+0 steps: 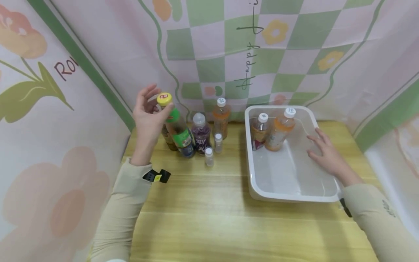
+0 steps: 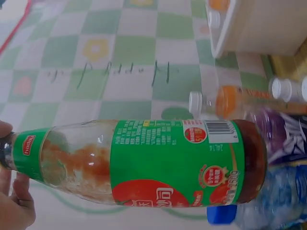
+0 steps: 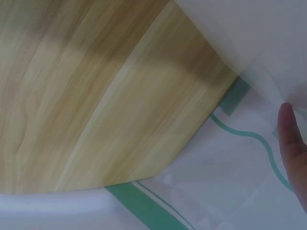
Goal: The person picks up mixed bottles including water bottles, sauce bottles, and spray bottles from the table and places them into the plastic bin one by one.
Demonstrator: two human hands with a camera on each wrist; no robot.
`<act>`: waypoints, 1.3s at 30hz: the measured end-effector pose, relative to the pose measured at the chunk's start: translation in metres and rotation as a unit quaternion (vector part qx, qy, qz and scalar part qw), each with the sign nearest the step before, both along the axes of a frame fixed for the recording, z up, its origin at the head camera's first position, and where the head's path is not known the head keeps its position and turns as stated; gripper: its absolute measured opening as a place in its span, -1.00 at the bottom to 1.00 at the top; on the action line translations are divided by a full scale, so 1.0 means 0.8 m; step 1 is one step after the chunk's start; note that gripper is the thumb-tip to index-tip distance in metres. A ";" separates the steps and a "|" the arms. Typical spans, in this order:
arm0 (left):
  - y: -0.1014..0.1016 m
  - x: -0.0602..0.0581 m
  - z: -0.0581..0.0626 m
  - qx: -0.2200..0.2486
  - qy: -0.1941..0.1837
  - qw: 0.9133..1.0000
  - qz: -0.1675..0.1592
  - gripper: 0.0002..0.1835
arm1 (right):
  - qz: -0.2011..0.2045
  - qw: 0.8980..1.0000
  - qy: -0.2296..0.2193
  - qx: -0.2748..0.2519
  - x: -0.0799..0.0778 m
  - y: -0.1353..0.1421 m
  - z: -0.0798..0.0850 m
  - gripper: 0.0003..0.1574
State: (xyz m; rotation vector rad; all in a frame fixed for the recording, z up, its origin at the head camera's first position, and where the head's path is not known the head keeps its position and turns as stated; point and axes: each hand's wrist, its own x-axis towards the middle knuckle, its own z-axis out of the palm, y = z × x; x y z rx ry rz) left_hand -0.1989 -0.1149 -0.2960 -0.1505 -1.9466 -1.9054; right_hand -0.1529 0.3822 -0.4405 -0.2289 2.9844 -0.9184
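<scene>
My left hand (image 1: 147,116) holds a glass ketchup bottle (image 1: 180,134) near its yellow cap, thumb on one side and fingers on the other. In the left wrist view the ketchup bottle (image 2: 158,163) shows a green label and red sauce smears inside. Whether its base touches the table cannot be told. My right hand (image 1: 330,158) is spread at the right rim of a white plastic bin (image 1: 294,196). Inside the bin, at its left, stand a dark-labelled bottle (image 1: 259,133) and an orange-banded bottle (image 1: 280,131), both white-capped.
Close to the ketchup bottle stand a purple bottle (image 1: 201,136), an orange-banded bottle (image 1: 221,118) and two small white-capped vials, one nearer (image 1: 209,157), one farther (image 1: 218,143). A blue-labelled clear bottle (image 2: 278,196) shows in the left wrist view. Patterned cloth (image 1: 209,47) hangs behind the table.
</scene>
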 end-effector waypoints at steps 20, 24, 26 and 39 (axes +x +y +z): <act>0.095 0.006 0.012 -0.075 0.029 0.989 -0.124 -0.38 | -0.004 1.000 -0.005 -0.003 -0.001 0.001 0.000 -0.31; 0.116 0.004 0.011 -0.079 0.021 0.986 -0.147 -0.39 | -0.006 1.000 -0.013 0.005 -0.001 0.000 0.002 -0.31; 0.126 0.003 0.012 -0.083 0.013 0.984 -0.158 -0.40 | -0.006 1.000 -0.014 0.007 -0.001 -0.001 0.001 -0.30; 0.187 -0.001 0.014 -0.061 0.001 0.975 -0.211 -0.39 | -0.002 1.000 -0.007 -0.001 -0.002 0.000 -0.002 -0.30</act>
